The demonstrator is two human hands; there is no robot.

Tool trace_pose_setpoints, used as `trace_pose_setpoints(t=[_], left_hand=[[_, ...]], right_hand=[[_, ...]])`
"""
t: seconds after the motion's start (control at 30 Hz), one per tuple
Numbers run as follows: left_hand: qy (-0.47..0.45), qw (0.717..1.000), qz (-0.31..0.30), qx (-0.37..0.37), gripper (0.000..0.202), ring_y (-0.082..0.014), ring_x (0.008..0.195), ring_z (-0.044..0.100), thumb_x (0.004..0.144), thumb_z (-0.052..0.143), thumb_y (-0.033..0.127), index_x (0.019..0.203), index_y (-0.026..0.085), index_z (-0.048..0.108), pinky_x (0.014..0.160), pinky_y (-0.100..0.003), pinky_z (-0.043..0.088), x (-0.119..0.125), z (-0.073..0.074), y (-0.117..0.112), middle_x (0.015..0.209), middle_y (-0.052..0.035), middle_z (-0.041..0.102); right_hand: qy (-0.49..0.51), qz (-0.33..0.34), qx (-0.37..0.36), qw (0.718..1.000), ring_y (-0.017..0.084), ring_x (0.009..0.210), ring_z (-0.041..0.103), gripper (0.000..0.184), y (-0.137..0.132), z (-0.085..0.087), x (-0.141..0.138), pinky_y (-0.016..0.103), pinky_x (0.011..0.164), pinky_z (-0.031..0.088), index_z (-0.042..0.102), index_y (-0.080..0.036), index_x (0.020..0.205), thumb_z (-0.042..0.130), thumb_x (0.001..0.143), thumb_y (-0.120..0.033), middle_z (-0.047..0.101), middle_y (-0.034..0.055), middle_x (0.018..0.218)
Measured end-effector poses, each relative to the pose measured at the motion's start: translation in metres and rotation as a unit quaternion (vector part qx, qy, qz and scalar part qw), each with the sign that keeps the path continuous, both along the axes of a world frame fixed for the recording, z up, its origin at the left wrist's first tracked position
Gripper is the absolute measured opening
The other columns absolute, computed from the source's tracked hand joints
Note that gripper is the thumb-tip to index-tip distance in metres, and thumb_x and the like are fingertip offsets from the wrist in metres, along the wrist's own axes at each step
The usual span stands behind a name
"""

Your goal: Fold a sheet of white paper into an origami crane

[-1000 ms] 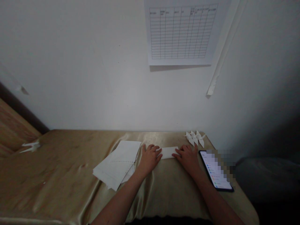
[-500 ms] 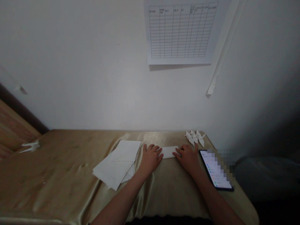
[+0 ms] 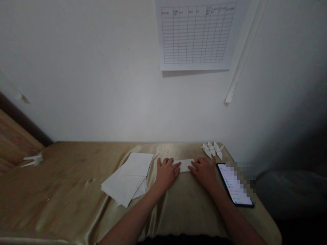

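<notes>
A small folded strip of white paper (image 3: pixel 184 165) lies flat on the table cloth between my two hands. My left hand (image 3: pixel 167 173) rests over its left end, fingers spread, with the index finger and thumb pressing on the paper. At the right end, my right hand (image 3: pixel 203 170) touches the strip with thumb and forefinger, its other fingers spread on the cloth. Both palms face down, and the parts of the strip under the fingers are hidden. Left of my left hand is a stack of white paper sheets (image 3: pixel 130 175), the top one with a dotted line.
A gold satin cloth (image 3: pixel 68 190) covers the table. Several folded paper figures (image 3: pixel 212 149) sit at the back right, near my right hand. A phone (image 3: pixel 233 187) with a lit screen lies by the right edge. White paper scraps (image 3: pixel 33 159) lie far left. The wall bears a printed chart (image 3: pixel 195 34).
My left hand has shifted slightly to the right, over more of the folded paper. My right hand stays in nearly the same place.
</notes>
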State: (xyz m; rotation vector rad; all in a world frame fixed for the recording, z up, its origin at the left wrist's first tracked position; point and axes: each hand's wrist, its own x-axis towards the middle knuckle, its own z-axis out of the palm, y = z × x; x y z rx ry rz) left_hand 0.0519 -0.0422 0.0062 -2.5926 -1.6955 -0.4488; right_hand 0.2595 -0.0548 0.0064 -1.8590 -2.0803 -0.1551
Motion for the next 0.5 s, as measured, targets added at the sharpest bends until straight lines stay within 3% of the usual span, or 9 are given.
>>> trace_pose_setpoints(t=[0.27,0.5], left_hand=[[-0.020,0.999,0.026,-0.017,0.040,-0.0320,0.125,0.045,0.091,0.057,0.050,0.128,0.039,0.064,0.113,-0.064,0.016,0.005,0.000,-0.001,0.130,-0.0073,0.057],[-0.032,0.999,0.031,-0.020,0.041,-0.0317,0.125,0.045,0.089,0.058,0.055,0.127,0.040,0.065,0.112,-0.062,0.019,0.005,-0.003,0.001,0.129,-0.0073,0.058]], right_hand=[[-0.002,-0.022,-0.008,1.000,0.028,0.112,0.052,0.035,0.001,-0.005,-0.006,0.065,0.114,0.001,0.070,-0.028,0.111,0.055,0.091,-0.052,0.065,0.0081,0.109],[0.012,-0.039,-0.008,0.999,0.032,0.114,0.050,0.040,-0.001,-0.009,-0.017,0.063,0.114,0.010,0.067,-0.026,0.114,0.062,0.084,-0.053,0.060,0.0112,0.115]])
